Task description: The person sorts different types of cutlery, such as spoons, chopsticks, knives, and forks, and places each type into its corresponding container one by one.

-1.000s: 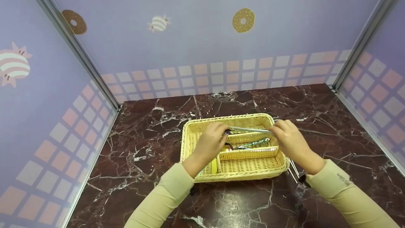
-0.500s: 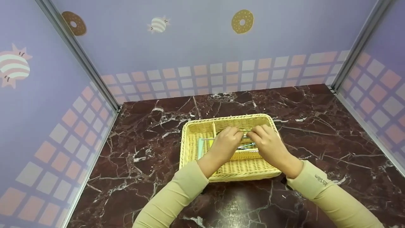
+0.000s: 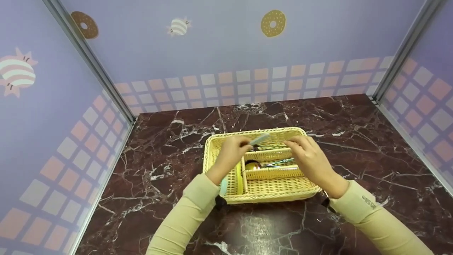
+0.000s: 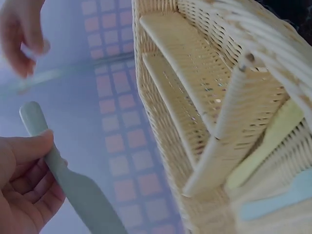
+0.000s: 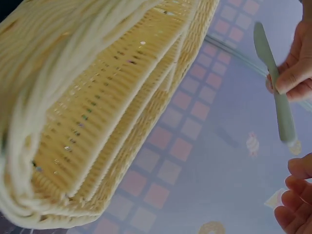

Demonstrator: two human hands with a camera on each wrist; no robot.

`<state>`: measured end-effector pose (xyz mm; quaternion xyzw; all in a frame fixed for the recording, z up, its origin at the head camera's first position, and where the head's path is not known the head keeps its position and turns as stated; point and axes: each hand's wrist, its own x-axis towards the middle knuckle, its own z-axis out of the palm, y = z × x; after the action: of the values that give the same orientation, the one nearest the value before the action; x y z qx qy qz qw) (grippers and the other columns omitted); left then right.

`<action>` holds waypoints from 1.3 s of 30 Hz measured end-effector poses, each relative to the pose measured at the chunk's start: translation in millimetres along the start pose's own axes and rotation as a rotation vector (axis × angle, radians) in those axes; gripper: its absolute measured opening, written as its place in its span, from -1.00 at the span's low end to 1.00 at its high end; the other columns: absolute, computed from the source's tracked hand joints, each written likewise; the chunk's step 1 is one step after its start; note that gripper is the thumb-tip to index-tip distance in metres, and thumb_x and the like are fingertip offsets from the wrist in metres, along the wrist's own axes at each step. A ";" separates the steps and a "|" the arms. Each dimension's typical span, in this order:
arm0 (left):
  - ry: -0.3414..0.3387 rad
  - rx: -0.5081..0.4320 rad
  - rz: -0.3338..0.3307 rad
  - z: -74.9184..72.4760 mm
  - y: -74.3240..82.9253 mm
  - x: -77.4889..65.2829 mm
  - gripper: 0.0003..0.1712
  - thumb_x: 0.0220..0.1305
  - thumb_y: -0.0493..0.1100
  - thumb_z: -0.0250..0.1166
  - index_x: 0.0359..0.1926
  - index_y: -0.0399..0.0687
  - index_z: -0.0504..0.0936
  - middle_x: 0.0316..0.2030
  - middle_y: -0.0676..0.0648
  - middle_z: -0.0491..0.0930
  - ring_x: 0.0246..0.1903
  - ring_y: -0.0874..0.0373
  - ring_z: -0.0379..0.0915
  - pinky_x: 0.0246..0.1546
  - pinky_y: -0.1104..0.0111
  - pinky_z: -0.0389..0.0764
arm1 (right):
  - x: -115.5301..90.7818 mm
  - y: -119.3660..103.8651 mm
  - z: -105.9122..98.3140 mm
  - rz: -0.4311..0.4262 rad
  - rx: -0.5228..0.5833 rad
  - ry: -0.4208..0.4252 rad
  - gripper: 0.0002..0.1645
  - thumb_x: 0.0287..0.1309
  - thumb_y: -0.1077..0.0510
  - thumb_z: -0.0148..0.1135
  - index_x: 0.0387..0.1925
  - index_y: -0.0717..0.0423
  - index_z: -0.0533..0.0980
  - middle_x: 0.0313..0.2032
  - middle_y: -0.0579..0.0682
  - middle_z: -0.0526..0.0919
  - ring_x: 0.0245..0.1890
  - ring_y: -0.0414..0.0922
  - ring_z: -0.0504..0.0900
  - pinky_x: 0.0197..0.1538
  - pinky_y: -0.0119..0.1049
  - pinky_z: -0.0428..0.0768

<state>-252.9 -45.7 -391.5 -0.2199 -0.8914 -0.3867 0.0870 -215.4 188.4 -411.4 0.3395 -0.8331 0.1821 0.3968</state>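
My left hand (image 3: 230,152) pinches a grey-green table knife (image 3: 260,139) by its handle, over the back of a yellow wicker basket (image 3: 269,199). In the left wrist view the thumb lies across the knife (image 4: 88,195), with its blade pointing down to the right. My right hand (image 3: 309,157) hovers over the basket's right side, fingers loosely bent and apart from the knife. Inside the left compartment lie a yellow utensil (image 4: 265,146) and a pale blue one (image 4: 282,197). A dark-bowled spoon (image 3: 253,165) rests in the middle compartment.
Wicker dividers (image 3: 276,173) split the basket into several compartments. It stands on a dark red marbled table (image 3: 170,156). Purple panels (image 3: 219,42) with pastel squares close off the back and both sides.
Both hands came together over the middle of the basket, then parted. The right hand let go and moved right; the left, keeping the knife, moved left and turned it.
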 end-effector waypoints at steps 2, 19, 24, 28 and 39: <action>0.061 -0.105 -0.125 -2.7 -14.9 2.6 -0.86 0.03 -0.26 0.34 -0.34 -0.22 0.70 -0.41 -0.12 0.67 -0.49 0.16 0.50 -0.45 0.44 0.51 | -5.0 4.6 -1.3 0.009 0.013 -0.014 -0.63 -0.14 0.53 0.18 -0.18 0.31 0.54 -0.23 0.20 0.54 -0.25 0.10 0.47 -0.14 -0.12 0.45; 0.103 0.194 -0.585 10.6 -107.2 -13.9 -0.63 -0.05 -0.50 0.09 -0.74 -0.07 0.18 -0.75 0.04 0.15 -0.65 0.13 0.13 -0.63 0.34 0.24 | -18.8 18.8 -2.0 0.008 0.034 -0.031 -0.71 -0.20 0.51 0.26 -0.31 0.29 0.54 -0.27 0.19 0.56 -0.26 0.13 0.48 -0.13 -0.07 0.46; 0.080 0.267 -0.504 37.3 -154.9 -16.1 -0.80 0.21 -0.43 -0.13 -0.38 -0.32 0.44 -0.56 -0.19 0.44 -0.52 0.01 0.39 -0.50 0.19 0.42 | -18.3 20.8 -1.2 -0.011 0.049 -0.035 -0.70 -0.20 0.52 0.25 -0.31 0.28 0.55 -0.28 0.18 0.56 -0.26 0.12 0.49 -0.15 -0.07 0.47; 0.038 0.403 -0.456 79.0 -228.5 -9.7 -0.72 0.27 -0.38 -0.18 -0.17 -0.36 0.45 -0.42 -0.26 0.52 -0.43 -0.10 0.52 -0.48 0.17 0.51 | -18.2 22.6 -0.3 -0.024 0.064 -0.033 -0.70 -0.20 0.52 0.22 -0.31 0.26 0.55 -0.29 0.17 0.56 -0.28 0.11 0.49 -0.16 -0.08 0.47; -0.021 0.520 -0.651 95.7 -236.7 -13.3 -0.79 0.26 -0.38 -0.01 -0.13 -0.34 0.49 -0.44 -0.23 0.57 -0.48 -0.06 0.57 -0.59 0.15 0.56 | -25.7 32.0 -2.3 0.021 0.072 -0.088 -0.64 -0.29 0.53 0.28 -0.31 0.27 0.56 -0.30 0.16 0.56 -0.27 0.11 0.49 -0.15 -0.06 0.46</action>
<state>-348.4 -123.3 -615.6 0.0988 -0.9832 -0.1537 0.0034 -225.2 223.0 -431.3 0.3525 -0.8463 0.2009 0.3452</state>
